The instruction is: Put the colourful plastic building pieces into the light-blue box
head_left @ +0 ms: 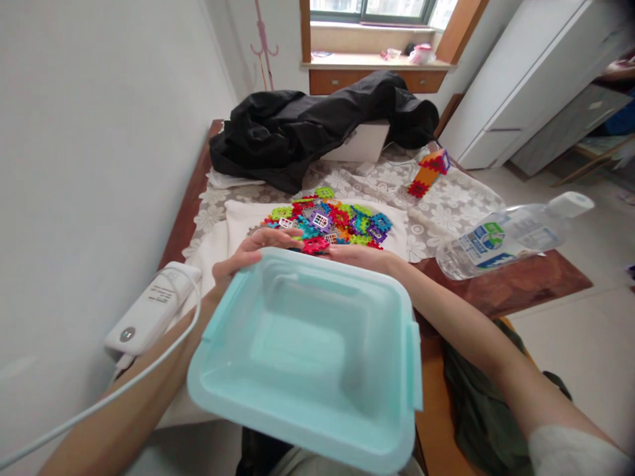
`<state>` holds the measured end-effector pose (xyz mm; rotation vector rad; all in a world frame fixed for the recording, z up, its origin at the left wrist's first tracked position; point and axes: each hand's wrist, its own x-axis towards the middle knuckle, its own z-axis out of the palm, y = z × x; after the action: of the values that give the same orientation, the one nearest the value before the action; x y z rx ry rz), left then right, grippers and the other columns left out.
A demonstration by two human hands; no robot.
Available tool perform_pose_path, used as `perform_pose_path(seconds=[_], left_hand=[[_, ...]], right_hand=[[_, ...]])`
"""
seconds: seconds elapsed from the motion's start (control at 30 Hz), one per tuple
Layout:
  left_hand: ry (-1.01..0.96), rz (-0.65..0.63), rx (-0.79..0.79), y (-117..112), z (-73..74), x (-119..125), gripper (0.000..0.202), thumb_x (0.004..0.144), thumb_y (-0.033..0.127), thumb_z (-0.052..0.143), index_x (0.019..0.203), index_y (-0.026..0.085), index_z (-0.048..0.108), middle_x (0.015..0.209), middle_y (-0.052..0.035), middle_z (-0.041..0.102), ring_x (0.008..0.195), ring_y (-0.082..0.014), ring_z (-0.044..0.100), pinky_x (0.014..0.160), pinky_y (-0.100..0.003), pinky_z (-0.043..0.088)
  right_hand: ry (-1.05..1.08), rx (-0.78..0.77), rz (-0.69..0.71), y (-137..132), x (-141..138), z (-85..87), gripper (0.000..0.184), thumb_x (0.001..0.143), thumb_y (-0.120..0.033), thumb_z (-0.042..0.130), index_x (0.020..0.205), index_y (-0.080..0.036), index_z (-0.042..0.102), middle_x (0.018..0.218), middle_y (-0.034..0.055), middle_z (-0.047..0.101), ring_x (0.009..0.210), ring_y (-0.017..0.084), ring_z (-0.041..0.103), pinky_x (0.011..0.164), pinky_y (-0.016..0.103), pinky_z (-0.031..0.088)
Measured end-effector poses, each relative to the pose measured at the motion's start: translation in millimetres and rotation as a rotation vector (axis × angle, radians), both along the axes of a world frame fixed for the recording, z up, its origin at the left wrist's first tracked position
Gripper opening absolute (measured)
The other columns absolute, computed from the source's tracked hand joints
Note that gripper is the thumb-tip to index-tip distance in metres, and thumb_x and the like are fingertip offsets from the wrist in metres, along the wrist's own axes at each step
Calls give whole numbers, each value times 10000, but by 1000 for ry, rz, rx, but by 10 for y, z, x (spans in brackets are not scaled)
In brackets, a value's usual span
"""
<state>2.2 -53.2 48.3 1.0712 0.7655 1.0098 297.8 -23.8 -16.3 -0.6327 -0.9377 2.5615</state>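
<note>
Power strip (149,311): lay at the far left by the wall, its white cable (124,387) crossing the left forearm.
Left hand (251,254): curled over the far left rim of the tub, fingers flat toward the blocks — gripping the edge.
Tub (307,360): pale teal plastic, empty, tipped toward the camera between both arms; looked light, stiff and a bit slick, best held by the rims or side latches.
Blocks (330,225): bright heap just beyond the tub on a white cloth (233,221).
Right hand (360,254): pressed on the far right rim, fingers mostly hidden; grip hard to judge.
Bottle (510,235): clear, lying at the right.
</note>
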Motion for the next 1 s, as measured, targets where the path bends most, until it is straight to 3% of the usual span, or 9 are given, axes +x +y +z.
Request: perform_pose_path(seconds=[0.2, 0.4, 0.5, 0.6, 0.63, 0.7, 0.77, 0.87, 1.0], left_hand=[[-87, -355, -81, 41, -76, 18, 429, 743, 334, 794, 1125, 171, 898, 1271, -178, 857, 1173, -444, 820, 953, -471, 673], [-22, -133, 79, 36, -61, 85, 253, 719, 278, 727, 839, 155, 912, 1139, -172, 882, 1072, -402, 845, 878, -398, 645], [0, 1, 118, -10, -64, 141, 251, 707, 259, 702, 826, 166, 903, 1121, -155, 887, 1094, -391, 835, 910, -402, 628], [16, 10, 172, -63, -67, 189, 249, 721, 275, 725, 864, 167, 897, 1169, -160, 881, 1175, -415, 807, 976, -437, 617], [17, -12, 182, -78, -66, 200, 245, 726, 280, 742, 882, 169, 895, 1197, -160, 877, 1192, -416, 799, 995, -444, 613], [-8, -85, 152, -101, -60, 214, 307, 731, 292, 764, 984, 181, 899, 1280, -151, 860, 1220, -412, 784, 1032, -459, 610], [-29, -152, 94, -109, -48, 213, 434, 746, 313, 752, 1140, 200, 896, 1342, -134, 840, 1227, -395, 774, 1038, -457, 615], [59, -136, 122, -81, -36, 172, 468, 765, 337, 721, 1169, 194, 907, 1255, -115, 856, 1149, -343, 772, 947, -373, 624], [155, -3, 217, 13, -69, 87, 305, 730, 324, 728, 923, 190, 923, 965, -97, 858, 879, -269, 747, 752, -306, 594]], right_hand=[[45, -7, 74, 193, -8, 89, 707, 1154, -745, 396, 1440, -157, 665, 1567, 179, 715, 1377, 236, 741, 1170, 369, 587], [-45, 191, 139, 216, 351, 340, 739, 1097, -769, 561, 1509, -167, 681, 1651, 183, 657, 1406, 282, 735, 1095, 385, 651], [-151, 418, -20, 281, 533, 423, 710, 1048, -736, 687, 1480, -173, 715, 1446, 162, 781, 1108, 238, 819, 851, 312, 682], [-395, 829, -422, 373, 577, 395, 587, 1055, -675, 711, 1397, -201, 771, 1017, 61, 820, 682, 148, 691, 602, 260, 569], [-493, 1005, -542, 392, 556, 369, 542, 1053, -646, 725, 1369, -210, 792, 984, 52, 806, 715, 160, 694, 671, 287, 600], [-671, 1348, -622, 394, 481, 309, 511, 1027, -585, 783, 1393, -230, 808, 1215, 102, 818, 1093, 260, 768, 1035, 430, 639], [-799, 1582, -498, 360, 397, 254, 598, 985, -519, 851, 1513, -255, 760, 1596, 137, 685, 1513, 369, 607, 1322, 585, 459], [-879, 1696, -350, 327, 318, 181, 694, 979, -453, 870, 1619, -269, 674, 1719, 143, 588, 1606, 394, 530, 1357, 633, 399], [-827, 1793, -422, 407, 313, 91, 292, 1086, -438, 737, 1276, -241, 840, 1388, 127, 803, 1319, 318, 735, 1200, 514, 536]])
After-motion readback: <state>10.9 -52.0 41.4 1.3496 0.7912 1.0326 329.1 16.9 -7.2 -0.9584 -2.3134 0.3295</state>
